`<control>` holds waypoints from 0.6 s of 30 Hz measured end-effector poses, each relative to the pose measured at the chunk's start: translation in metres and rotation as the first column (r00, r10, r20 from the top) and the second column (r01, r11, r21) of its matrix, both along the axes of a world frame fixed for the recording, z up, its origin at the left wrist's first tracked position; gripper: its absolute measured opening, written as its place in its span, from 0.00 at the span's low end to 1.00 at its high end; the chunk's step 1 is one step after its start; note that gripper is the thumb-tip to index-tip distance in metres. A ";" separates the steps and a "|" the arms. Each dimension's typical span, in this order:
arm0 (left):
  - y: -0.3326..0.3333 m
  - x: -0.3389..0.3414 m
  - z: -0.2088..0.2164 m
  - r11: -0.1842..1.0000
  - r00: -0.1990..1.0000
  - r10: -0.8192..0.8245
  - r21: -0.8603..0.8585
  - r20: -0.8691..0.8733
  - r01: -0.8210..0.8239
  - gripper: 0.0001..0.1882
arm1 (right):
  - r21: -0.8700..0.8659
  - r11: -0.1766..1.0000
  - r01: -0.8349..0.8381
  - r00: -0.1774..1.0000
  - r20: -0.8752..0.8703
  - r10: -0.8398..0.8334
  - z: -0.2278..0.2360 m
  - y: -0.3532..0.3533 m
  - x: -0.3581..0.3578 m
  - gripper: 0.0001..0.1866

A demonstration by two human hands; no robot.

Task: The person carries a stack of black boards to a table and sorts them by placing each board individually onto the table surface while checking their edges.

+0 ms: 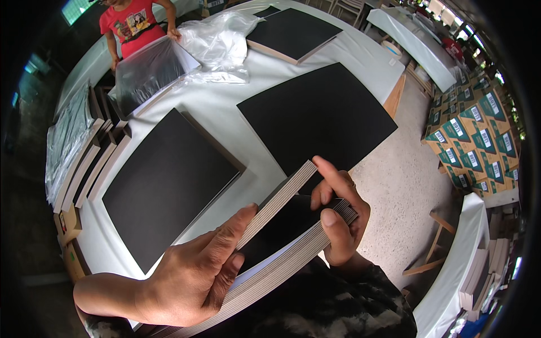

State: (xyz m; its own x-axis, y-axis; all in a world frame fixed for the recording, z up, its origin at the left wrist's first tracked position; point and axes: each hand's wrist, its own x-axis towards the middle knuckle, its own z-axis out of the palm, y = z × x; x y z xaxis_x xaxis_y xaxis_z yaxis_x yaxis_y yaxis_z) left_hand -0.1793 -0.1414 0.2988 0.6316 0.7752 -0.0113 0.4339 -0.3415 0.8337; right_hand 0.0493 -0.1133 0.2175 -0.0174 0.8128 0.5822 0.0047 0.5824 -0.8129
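A thick stack of black boards with layered grey-brown edges is parted in front of me into an upper bundle (276,207) and a lower bundle (270,280). Black board surface and a pale sheet (256,270) show in the gap. My left hand (189,273) is closed on the stack's near left part, fingers along the upper bundle's edge. At the far right end, my right hand (346,211) grips the stack, its thumb on the lower bundle and index finger at the upper bundle's corner. Beyond them lie a left black board stack (169,180) and a right black board stack (315,115).
Across the white-covered table (225,104), a person in a red shirt (132,25) handles a plastic-wrapped stack (149,73). More stacks (93,163) line the left edge; another black stack (293,34) lies far back. Cartons (473,132) and a side table (451,281) stand right.
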 end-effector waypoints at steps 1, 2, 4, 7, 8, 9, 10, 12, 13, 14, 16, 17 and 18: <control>0.000 0.000 0.000 1.000 1.000 -0.002 -0.012 0.006 0.002 0.29 | 0.000 1.000 0.005 1.000 0.005 -0.005 0.000 0.000 0.000 0.28; 0.000 -0.001 0.000 1.000 1.000 -0.003 -0.024 0.012 0.004 0.29 | 0.000 1.000 0.009 1.000 0.009 -0.009 0.001 -0.001 0.001 0.28; 0.000 -0.001 0.001 1.000 1.000 -0.004 -0.016 -0.001 0.004 0.29 | 0.009 1.000 0.011 1.000 0.028 -0.011 0.001 -0.001 0.002 0.28; 0.000 -0.002 0.002 1.000 1.000 -0.003 -0.017 -0.008 0.003 0.29 | 0.031 0.999 0.011 0.998 0.058 -0.012 0.000 -0.001 0.004 0.27; 0.001 -0.002 0.002 1.000 1.000 -0.002 -0.019 -0.009 0.002 0.29 | 0.033 0.999 0.012 0.998 0.057 -0.014 0.000 -0.001 0.005 0.27; 0.001 -0.001 0.002 1.000 1.000 0.002 -0.020 -0.008 -0.002 0.29 | 0.036 0.999 0.014 0.998 0.057 -0.016 0.000 -0.001 0.005 0.27; 0.001 -0.001 0.001 1.000 1.000 0.006 -0.021 -0.007 -0.006 0.29 | 0.037 0.999 0.015 0.998 0.053 -0.017 0.000 -0.001 0.005 0.27; 0.000 -0.001 0.002 0.999 1.000 0.013 -0.031 -0.014 -0.014 0.29 | 0.039 0.999 0.011 0.999 0.043 -0.013 -0.001 0.000 0.004 0.27; 0.000 -0.001 0.002 0.999 1.000 0.013 -0.041 -0.021 -0.014 0.29 | 0.030 1.000 0.005 0.999 0.042 -0.007 0.000 -0.001 0.004 0.27; 0.000 -0.001 0.003 0.999 1.000 0.010 -0.050 -0.027 -0.011 0.29 | 0.020 1.000 0.003 0.999 0.041 -0.004 0.001 -0.001 0.004 0.27; 0.001 -0.001 -0.002 0.999 1.000 -0.010 0.041 -0.012 0.010 0.29 | 0.016 1.000 0.003 0.999 0.041 -0.003 0.002 -0.001 0.004 0.27; 0.002 -0.001 -0.003 0.996 1.000 -0.020 0.087 -0.005 0.020 0.28 | 0.021 1.000 0.006 0.999 0.041 -0.007 0.001 -0.001 0.004 0.27; 0.001 0.000 -0.003 0.998 1.000 -0.011 0.070 -0.008 0.012 0.28 | 0.027 1.000 0.009 0.999 0.041 -0.010 0.001 -0.001 0.003 0.27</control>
